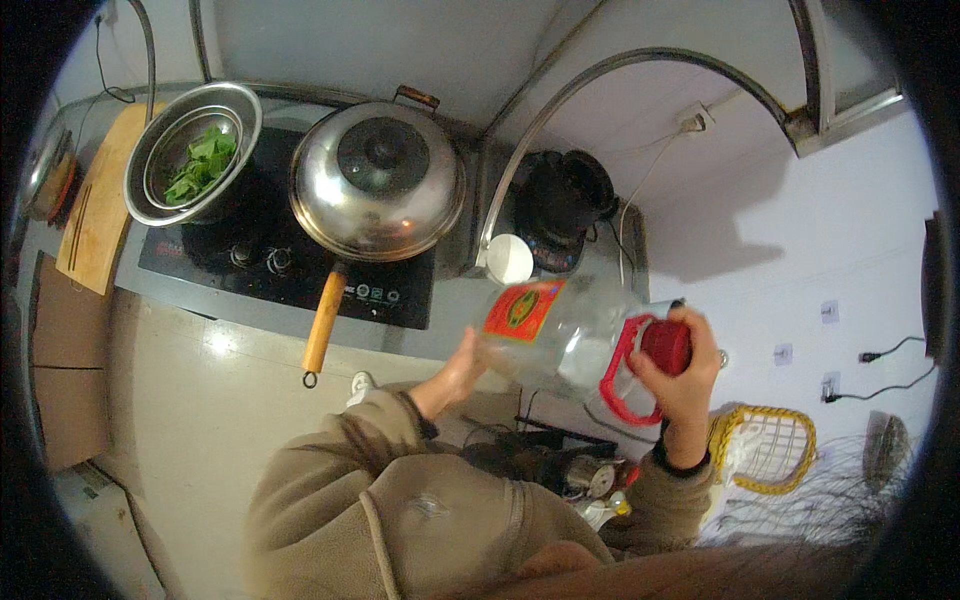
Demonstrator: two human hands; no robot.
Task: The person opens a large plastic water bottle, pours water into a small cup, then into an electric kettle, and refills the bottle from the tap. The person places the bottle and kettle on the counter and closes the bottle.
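Note:
A large clear plastic jug (577, 337) with a red and yellow label (525, 310) is held tilted on its side in front of me. Its red cap (667, 346) is in the grasp of my right hand (690, 367), and a red carrying handle (611, 390) loops around the neck. My left hand (459, 375) supports the jug's base; its fingers are partly hidden behind the plastic. I cannot tell whether the cap is screwed tight. Beyond the base stands a small round white object (510, 259) on the counter.
A lidded wok (379, 180) sits on the black gas hob (262, 277), its wooden handle (326, 322) jutting over the counter's edge. Left are leafy greens (202, 165) in nested metal bowls (135, 176) and a wooden cutting board (97, 217). A dark pot (562, 195) stands back right.

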